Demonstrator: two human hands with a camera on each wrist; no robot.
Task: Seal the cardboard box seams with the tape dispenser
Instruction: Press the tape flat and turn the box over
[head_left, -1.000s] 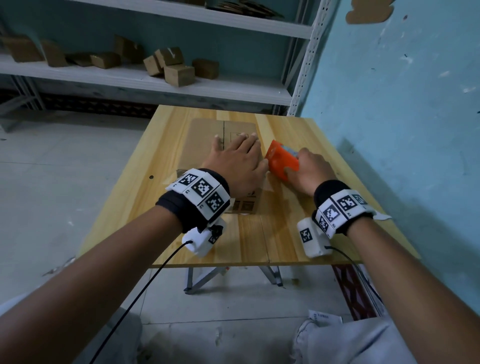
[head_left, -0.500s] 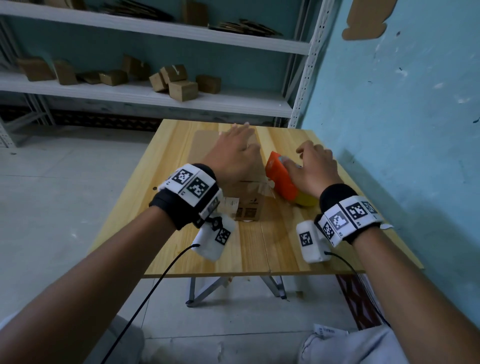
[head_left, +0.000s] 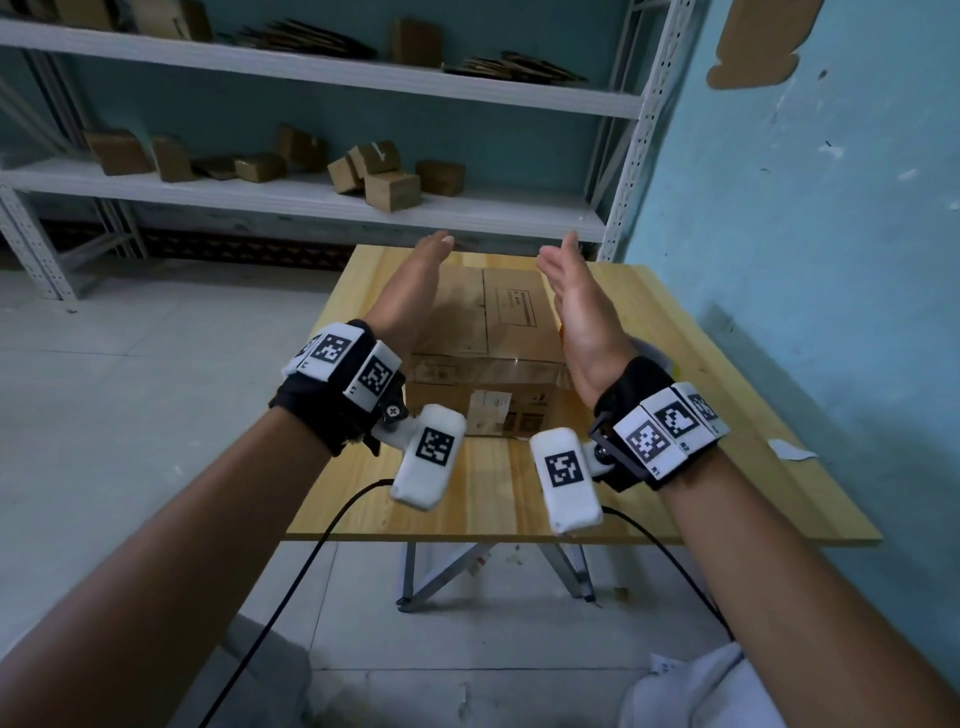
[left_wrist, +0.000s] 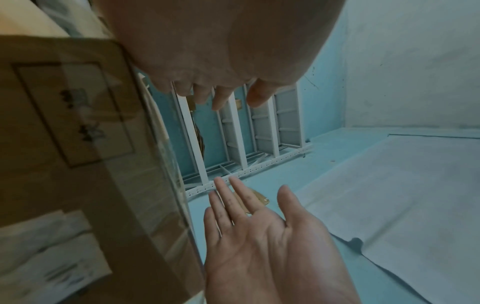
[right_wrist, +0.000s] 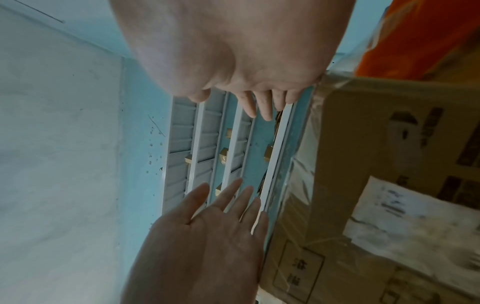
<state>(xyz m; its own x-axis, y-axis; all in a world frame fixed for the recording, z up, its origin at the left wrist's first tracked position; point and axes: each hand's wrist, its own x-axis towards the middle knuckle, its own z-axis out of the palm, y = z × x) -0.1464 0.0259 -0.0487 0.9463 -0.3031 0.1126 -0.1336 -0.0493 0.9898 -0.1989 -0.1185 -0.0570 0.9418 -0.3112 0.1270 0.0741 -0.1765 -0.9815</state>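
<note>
both hands have lifted off the cardboard box (head_left: 488, 332) and the tape dispenser (right_wrist: 415, 35); left hand (head_left: 410, 291) and right hand (head_left: 576, 306) hover palms inward, fingers straight and apart, empty. box sits mid-table (head_left: 727, 415), dispenser at its right. advise gripping opposite sides squarely before turning it.

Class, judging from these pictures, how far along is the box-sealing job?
Done: clear tape already glints along the top edge of the cardboard box. In hand: nothing; the left hand and right hand are raised, open and empty. The orange tape dispenser sits beside the box. Left: any untaped seams, which cannot be judged here.
</note>
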